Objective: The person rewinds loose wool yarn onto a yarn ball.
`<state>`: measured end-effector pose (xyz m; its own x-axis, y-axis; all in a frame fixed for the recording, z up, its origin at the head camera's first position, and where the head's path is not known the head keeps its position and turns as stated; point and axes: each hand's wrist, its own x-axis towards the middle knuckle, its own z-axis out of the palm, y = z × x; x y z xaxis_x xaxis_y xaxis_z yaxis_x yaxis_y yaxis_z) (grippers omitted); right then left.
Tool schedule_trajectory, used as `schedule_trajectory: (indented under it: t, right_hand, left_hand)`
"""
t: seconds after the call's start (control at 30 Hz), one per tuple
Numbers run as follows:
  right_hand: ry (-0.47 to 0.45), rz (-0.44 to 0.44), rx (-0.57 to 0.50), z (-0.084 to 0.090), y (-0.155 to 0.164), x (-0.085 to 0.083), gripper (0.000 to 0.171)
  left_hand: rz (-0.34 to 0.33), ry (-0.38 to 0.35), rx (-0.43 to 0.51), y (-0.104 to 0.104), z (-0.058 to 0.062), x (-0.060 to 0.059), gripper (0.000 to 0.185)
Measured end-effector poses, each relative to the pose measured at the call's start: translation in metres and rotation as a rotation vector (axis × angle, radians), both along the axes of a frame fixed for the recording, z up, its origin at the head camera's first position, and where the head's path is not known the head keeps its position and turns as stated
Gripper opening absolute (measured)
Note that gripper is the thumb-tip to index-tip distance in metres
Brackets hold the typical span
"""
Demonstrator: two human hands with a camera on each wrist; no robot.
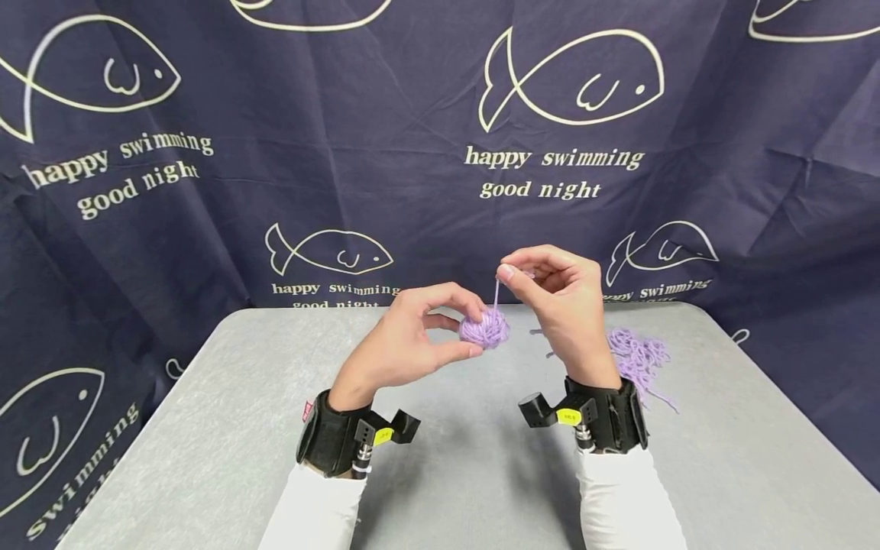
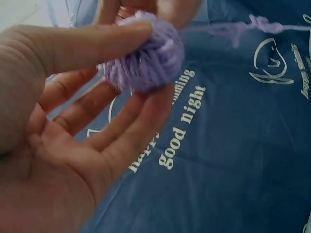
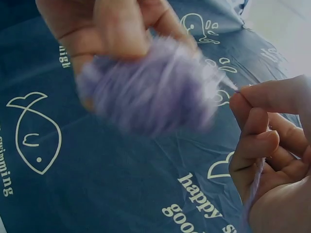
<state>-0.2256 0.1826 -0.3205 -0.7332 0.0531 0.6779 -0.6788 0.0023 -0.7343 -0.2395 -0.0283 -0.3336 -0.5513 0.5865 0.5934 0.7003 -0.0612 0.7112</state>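
Hands hold a purple yarn ball and strand.

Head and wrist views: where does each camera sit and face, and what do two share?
Head: on the head, looking forward and down at the gray table and fish-print cloth; left hand, right hand, black wristbands, white sleeves show.
Left wrist: on that wrist, facing the purple yarn ball; left hand shows, plus what looks like part of the right above.
Right wrist: on that wrist, facing the blurred yarn ball; right hand at right, left hand at top.
Both wrist views share the yarn ball and fish-print cloth.
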Motion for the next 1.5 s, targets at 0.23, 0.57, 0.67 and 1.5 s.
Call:
schedule_trajectory:
  t: [0.23, 0.57, 0.67, 1.5]
  right_hand:
    - [-0.048, 0.058, 0.014, -0.007, -0.003, -0.009, 0.011]
    - [-0.120, 0.118, 0.175, -0.016, -0.011, -0.016, 0.008]
    - [-0.108, 0.131, 0.225, -0.015, -0.015, -0.014, 0.006]
    - [-0.050, 0.210, 0.285, -0.013, -0.029, -0.006, 0.008]
  left_hand:
    - [-0.056, -0.013, 0.152, 0.000, 0.003, 0.005, 0.031]
    - [0.091, 0.030, 0.384, 0.002, 0.007, 0.005, 0.051]
    - [0.156, 0.035, 0.452, 0.002, 0.007, 0.003, 0.046]
    - [0.383, -0.286, 0.669, 0.000, 0.011, -0.001, 0.034]
